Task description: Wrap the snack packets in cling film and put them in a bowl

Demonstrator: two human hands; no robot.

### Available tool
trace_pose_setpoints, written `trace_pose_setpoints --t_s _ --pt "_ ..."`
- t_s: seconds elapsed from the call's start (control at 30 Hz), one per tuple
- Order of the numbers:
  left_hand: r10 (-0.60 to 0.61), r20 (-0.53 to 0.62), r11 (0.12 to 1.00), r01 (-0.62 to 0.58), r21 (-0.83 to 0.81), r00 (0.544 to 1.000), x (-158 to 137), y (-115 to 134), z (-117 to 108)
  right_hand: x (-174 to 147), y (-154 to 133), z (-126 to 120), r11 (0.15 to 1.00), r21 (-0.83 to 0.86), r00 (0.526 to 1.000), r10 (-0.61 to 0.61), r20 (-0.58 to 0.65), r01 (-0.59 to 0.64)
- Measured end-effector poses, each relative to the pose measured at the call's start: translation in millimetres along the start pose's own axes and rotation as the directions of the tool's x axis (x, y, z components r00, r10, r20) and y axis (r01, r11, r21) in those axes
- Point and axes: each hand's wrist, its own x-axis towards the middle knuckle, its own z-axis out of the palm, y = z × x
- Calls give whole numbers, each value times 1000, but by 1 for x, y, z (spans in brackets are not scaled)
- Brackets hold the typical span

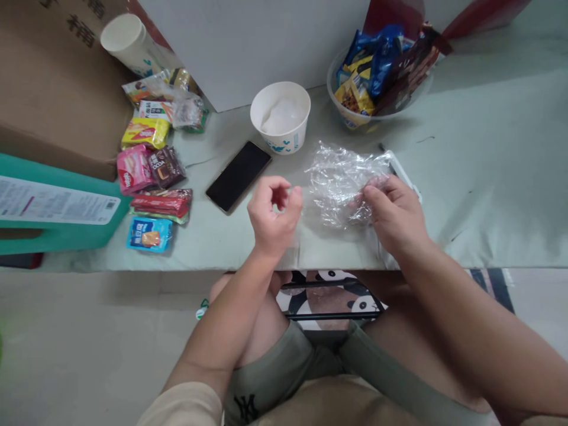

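Note:
Over the table's front part, my right hand (397,213) pinches a crumpled sheet of clear plastic film (341,183) between thumb and fingers. The film spreads to the left, towards my other hand. My left hand (275,216) is closed with its fingers curled in and the thumb alongside. Whether it holds a bit of the film I cannot make out. Just beyond it stands a white paper tub (284,139) with whitish, clear plastic inside. A dark-screened phone (239,176) lies left of the tub. Partly hidden behind my right hand is a white-edged object (403,171).
At the back right, a clear plastic bowl (377,121) holds several snack packets. Packaged snacks (144,133) lie in a column on the left. Stacked paper tubs (128,44), a cardboard box (53,89) and a green carton (89,234) stand behind and beside them.

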Motion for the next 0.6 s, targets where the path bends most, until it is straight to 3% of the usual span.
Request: trace_pose_setpoints --t_s 0.07,0.13,0.2,0.3,0.37,0.5,0.6 --pt "-121 180 991 128 -32 976 -5 4 3 0 1 1 1000 -1 999 -25 -30 25" --pt "-314 355 929 362 -78 881 -7 7 8 0 1 4 999 -1 998 -49 -35 49" --pt "-448 409 831 539 -136 795 -6 8 12 -1 1 6 998 -13 997 -67 -29 66" --pt "-556 390 713 662 -230 734 -1 7 13 -2 1 7 997 -50 998 -66 -10 65" --pt "-552 401 692 670 -269 731 2 5 13 -2 1 7 996 -58 998 -67 -3 67" --pt "-469 361 763 576 -295 806 6 0 11 -1 2 5 996 -51 997 -69 -22 68" --pt "-464 298 792 542 -280 834 8 -2 10 0 0 4 995 -73 995 -67 -78 62"
